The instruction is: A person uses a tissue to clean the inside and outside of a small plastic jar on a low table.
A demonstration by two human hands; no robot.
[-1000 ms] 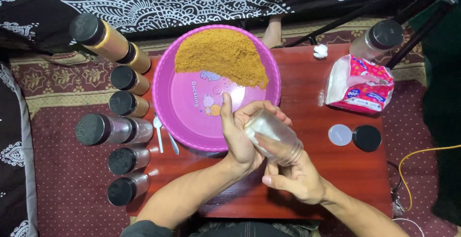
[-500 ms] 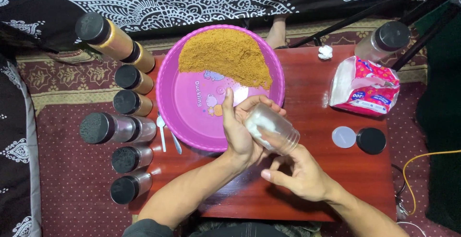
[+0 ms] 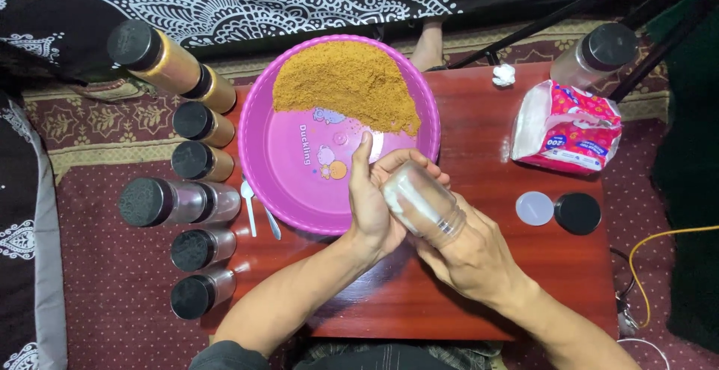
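Left hand (image 3: 372, 204): curled round the upper end of a small clear plastic jar with a whitish inside (image 3: 423, 204); thumb raised towards the basin, fingers folded over the jar's top.
Right hand (image 3: 468, 254): cupped under the jar's ribbed lower end, fingers closed on it from below.
Jar position: tilted, lifted clear of the worktop, just over the near right rim of the basin, between both hands.
Basin: round magenta plastic basin (image 3: 288, 183) on the red-brown wooden worktop (image 3: 479, 310); its far half bears a heap of coarse orange-brown powder (image 3: 344, 85).
Spoons: two small white plastic spoons (image 3: 251, 205) lying just beside the basin's left rim.
Left row: black-capped cylindrical jars (image 3: 191, 171), lying along the worktop's left edge, some amber-filled, some clear.
Loose lids: a translucent white inner disc (image 3: 535, 208) touching a black screw cap (image 3: 577, 213), right of the hands.
Packet: pink-and-white soft tissue packet (image 3: 567, 129), far right, with another black-capped clear jar (image 3: 595, 54) behind it.
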